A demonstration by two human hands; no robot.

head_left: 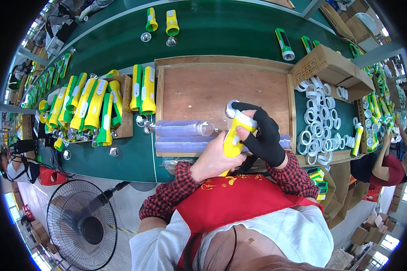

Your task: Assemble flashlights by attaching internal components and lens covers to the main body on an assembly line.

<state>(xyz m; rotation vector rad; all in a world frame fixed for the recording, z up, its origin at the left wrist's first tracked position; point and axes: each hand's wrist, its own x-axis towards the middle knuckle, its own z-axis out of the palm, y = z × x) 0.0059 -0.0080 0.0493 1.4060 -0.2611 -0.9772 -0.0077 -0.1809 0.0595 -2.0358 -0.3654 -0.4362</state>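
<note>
1. Head view: The left hand (215,156), bare, wraps its fingers around the lower body of one yellow flashlight (233,143), which tilts above the near edge of a wooden tray (221,60).
2. The right hand (267,135), in a black glove with a bare thumb, is clamped on the same flashlight's upper end, its thumb against the yellow body beside a white collar (245,118). One round, white-rimmed piece (231,109) sits at its forefinger.
3. Two clear, bluish stacks (181,128) lie in the tray, partly hidden by the hands.
4. Two flashlight bodies (172,22) stand on the far green tabletop (226,34), two silvery reflectors (171,41) just beside them.
5. Two more yellow-and-green bodies (148,92) stand at the tray's left; a crowded group (95,104) farther left overlaps too much to count.
6. White rings (319,131), too many to count, spread right of the tray, near one open carton (334,67).
</note>
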